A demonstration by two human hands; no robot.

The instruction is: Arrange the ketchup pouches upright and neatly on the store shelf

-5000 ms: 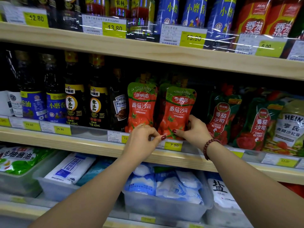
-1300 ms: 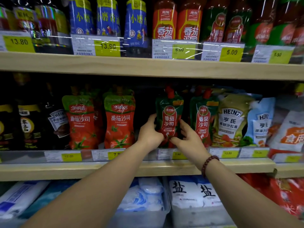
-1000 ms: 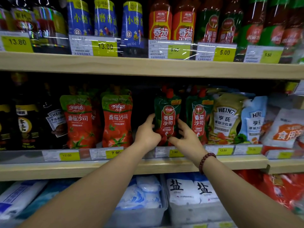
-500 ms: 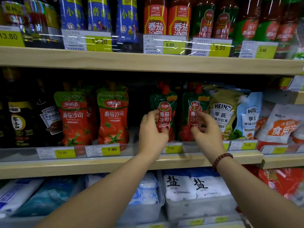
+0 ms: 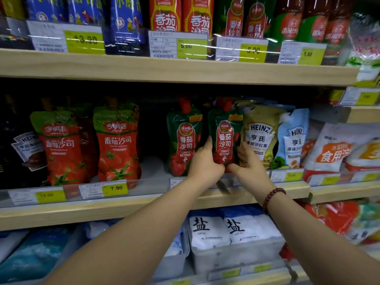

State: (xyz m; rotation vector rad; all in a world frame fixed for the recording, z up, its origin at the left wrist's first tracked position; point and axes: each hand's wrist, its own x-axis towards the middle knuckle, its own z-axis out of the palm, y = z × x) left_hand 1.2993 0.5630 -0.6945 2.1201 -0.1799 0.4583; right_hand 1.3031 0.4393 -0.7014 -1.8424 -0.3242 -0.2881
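Observation:
On the middle shelf stand two dark green ketchup pouches with red caps. My left hand and my right hand hold the right green pouch between them at its lower sides; it stands upright. The left green pouch stands free just left of my left hand. Further left, two red-and-green ketchup pouches stand upright, with more behind them.
Heinz salad dressing pouches press against the held pouch's right side. Dark sauce bottles stand at far left. Ketchup bottles line the upper shelf. Salt bags fill bins below. A gap lies between the red and green pouches.
Both hands moved right from the left green pouch to the right green pouch and now grip it. The view has also shifted closer.

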